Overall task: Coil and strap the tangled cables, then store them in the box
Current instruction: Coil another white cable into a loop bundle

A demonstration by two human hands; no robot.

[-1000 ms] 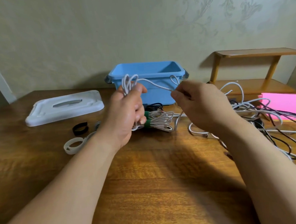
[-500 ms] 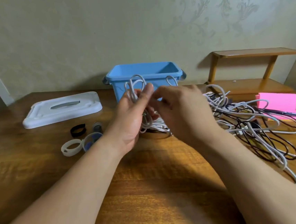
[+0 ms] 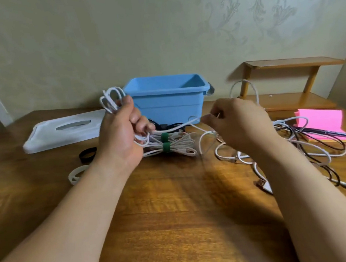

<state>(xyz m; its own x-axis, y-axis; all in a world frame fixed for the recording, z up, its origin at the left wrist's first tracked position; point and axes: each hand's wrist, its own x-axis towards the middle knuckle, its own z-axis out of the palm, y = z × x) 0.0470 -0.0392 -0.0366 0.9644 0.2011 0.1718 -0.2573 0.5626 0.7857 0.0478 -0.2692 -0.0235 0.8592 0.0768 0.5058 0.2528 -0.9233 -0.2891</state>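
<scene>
Wide wooden table (image 3: 176, 215): bare glossy grain runs between the forearms to the near edge. Blue plastic box (image 3: 165, 104) stands open at the back by the wall, its floor out of sight. The white lid (image 3: 62, 134) lies flat to its left. A tangle (image 3: 308, 145) of white and black cables sprawls right. Two green-strapped bundles (image 3: 177, 146) lie before the box. Left hand (image 3: 122, 135) grips a white coil (image 3: 110, 99), loops poking above the fist. Right hand (image 3: 237, 124) pinches its strand (image 3: 176, 127), stretched between them.
</scene>
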